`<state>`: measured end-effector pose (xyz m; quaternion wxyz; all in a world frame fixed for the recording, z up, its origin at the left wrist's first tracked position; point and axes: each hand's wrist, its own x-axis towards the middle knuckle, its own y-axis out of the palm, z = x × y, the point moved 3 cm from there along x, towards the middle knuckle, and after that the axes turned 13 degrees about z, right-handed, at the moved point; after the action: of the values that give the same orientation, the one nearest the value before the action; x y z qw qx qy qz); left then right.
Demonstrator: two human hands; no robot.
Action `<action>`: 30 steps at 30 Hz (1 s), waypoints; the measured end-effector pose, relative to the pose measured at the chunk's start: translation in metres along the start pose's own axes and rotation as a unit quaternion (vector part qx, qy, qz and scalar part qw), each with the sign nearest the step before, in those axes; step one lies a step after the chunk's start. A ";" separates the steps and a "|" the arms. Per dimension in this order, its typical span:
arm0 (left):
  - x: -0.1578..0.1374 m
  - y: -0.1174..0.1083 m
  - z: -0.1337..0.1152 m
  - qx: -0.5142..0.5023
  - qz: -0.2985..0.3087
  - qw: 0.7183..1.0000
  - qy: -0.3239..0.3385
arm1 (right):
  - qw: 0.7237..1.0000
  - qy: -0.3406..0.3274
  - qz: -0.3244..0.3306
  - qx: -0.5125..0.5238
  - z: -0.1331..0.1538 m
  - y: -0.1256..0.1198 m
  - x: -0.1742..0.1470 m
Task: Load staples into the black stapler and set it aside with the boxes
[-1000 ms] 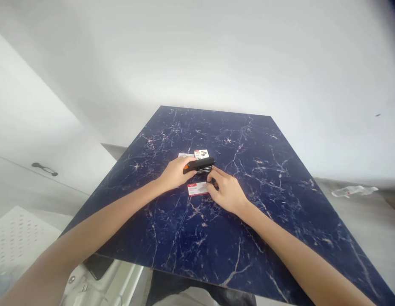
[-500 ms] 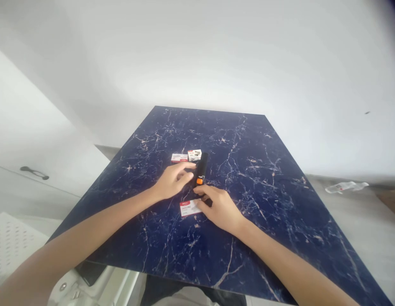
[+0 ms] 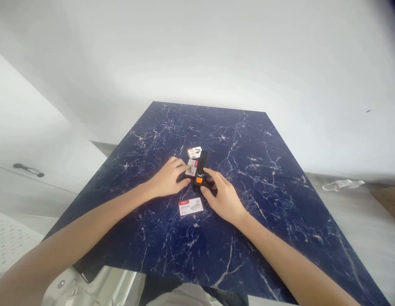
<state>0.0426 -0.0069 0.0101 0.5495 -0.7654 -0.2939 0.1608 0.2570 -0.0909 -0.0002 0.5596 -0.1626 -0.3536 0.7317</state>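
Head view | black stapler [image 3: 202, 161] on blue surface [image 3: 210, 250], orange button [image 3: 199, 180] at near end | left hand [image 3: 168, 177]: fingertips at red-and-white box [image 3: 191, 170] beside stapler, cannot tell if gripping | right hand [image 3: 223, 194]: thumb and forefinger parted at stapler's right side, grip unclear | white box [image 3: 194, 152] beyond; flat box [image 3: 191, 207] nearer

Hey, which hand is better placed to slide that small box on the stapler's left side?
Probably your left hand: its fingers reach the red-and-white box, while your right hand sits across the black stapler, at its right side.
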 end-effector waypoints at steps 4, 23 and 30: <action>-0.002 -0.003 -0.005 -0.021 0.023 0.999 0.020 | 1.000 0.008 -0.001 0.000 0.002 0.000 0.000; 0.003 0.002 0.003 -0.083 0.039 0.995 0.037 | 0.997 0.027 0.006 0.070 -0.005 -0.001 0.003; -0.008 -0.031 -0.020 -0.038 0.000 0.995 0.096 | 0.997 0.038 0.009 0.061 -0.004 -0.001 0.003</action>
<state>0.0392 -0.0203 0.0452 0.5456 -0.7976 -0.2460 0.0756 0.2595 -0.0866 -0.0018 0.5747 -0.1593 -0.2851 0.7504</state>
